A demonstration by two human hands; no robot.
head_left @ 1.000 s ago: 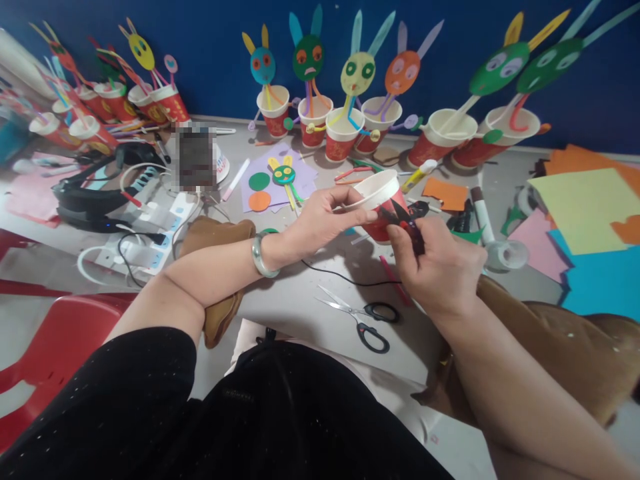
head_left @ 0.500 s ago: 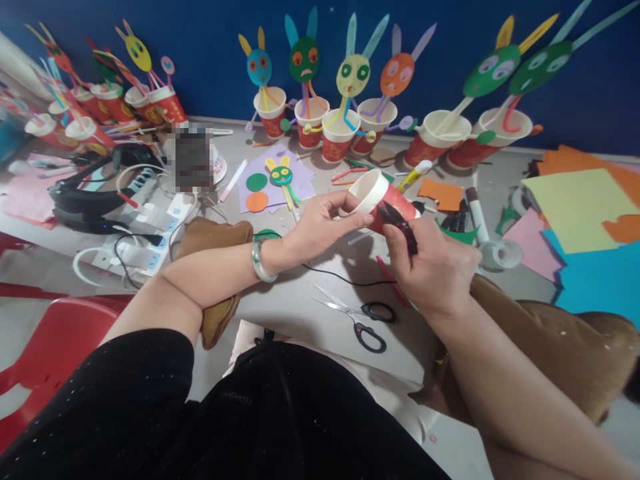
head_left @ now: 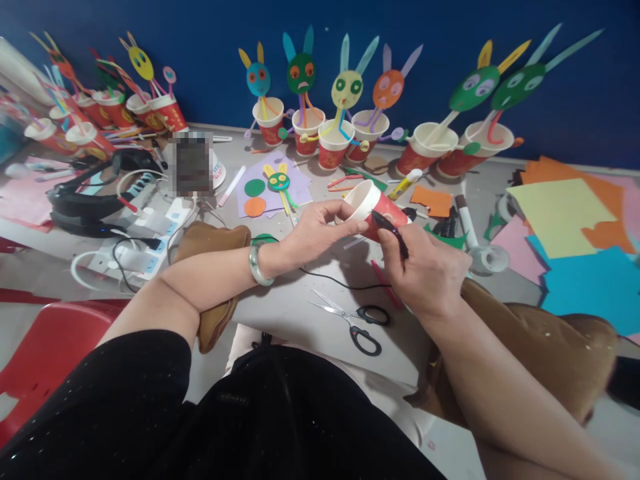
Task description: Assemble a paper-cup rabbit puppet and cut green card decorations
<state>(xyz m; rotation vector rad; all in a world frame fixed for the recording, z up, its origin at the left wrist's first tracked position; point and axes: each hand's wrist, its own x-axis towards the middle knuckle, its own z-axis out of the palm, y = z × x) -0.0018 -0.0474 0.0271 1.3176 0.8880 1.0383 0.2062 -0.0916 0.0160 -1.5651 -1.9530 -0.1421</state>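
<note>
Nearby, open scissors (head_left: 343, 312), black cable (head_left: 345, 287) crossing before held cup (head_left: 382, 203)

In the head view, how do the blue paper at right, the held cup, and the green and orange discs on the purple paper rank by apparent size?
1. Blue paper
2. Held cup, partly covered
3. Green disc and orange disc: too alike to rank

L hand (head_left: 320, 233) nr R hand (head_left: 425, 267)
</note>
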